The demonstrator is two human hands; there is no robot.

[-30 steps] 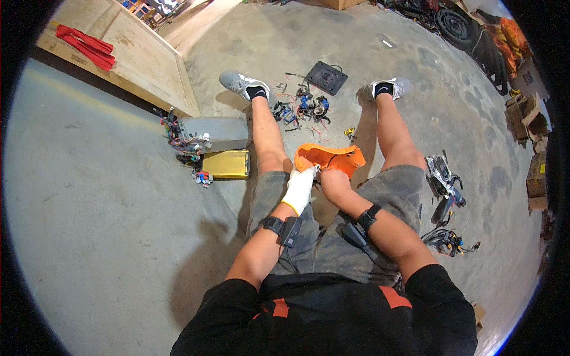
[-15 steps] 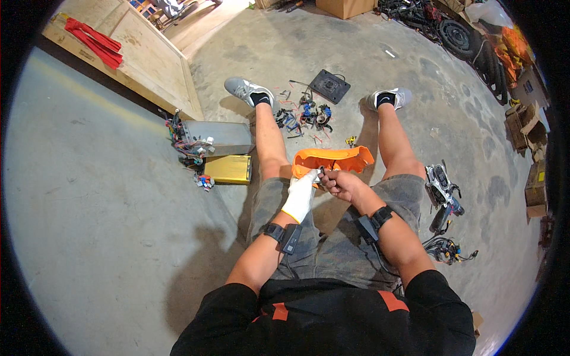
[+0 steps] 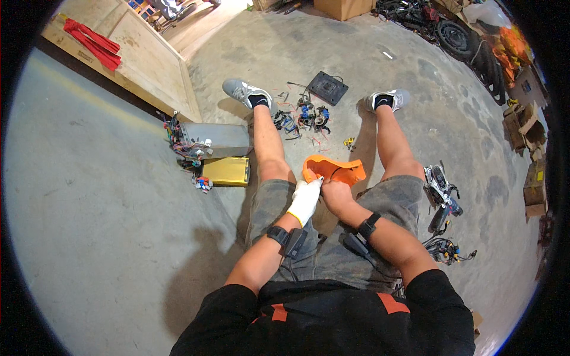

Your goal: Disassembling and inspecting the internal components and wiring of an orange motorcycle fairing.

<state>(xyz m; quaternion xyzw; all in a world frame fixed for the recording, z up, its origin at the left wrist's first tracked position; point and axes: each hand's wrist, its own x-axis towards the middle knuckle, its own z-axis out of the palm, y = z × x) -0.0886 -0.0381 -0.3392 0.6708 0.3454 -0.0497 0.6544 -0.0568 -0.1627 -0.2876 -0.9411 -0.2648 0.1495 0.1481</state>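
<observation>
Between my thighs is a curved orange plastic shell point(image 3: 350, 172), hollow side partly facing me, with a thin dark cable point(image 3: 334, 173) showing inside it. My left hand point(image 3: 305, 199), in a white work glove with a yellow cuff edge, is closed on the shell's near left part. Close beside it, my bare right hand point(image 3: 337, 197) is closed at the shell's near edge. Its fingers point away from view, so what they grip is hidden. Both wrists carry black straps with small dark boxes.
Ahead lie a pile of wire connectors and clippings point(image 3: 306, 118), a black square panel point(image 3: 328, 88) and small yellow pieces point(image 3: 349, 143). Grey point(image 3: 217, 139) and gold metal boxes point(image 3: 225, 171) stand left. To the right are a white-and-black mechanical part point(image 3: 438, 187) and a cable bundle point(image 3: 445, 249).
The orange shell has tilted and come nearer to me, showing narrower. My right hand has rolled over, back of the hand up, and moved slightly nearer. My left hand still holds the shell.
</observation>
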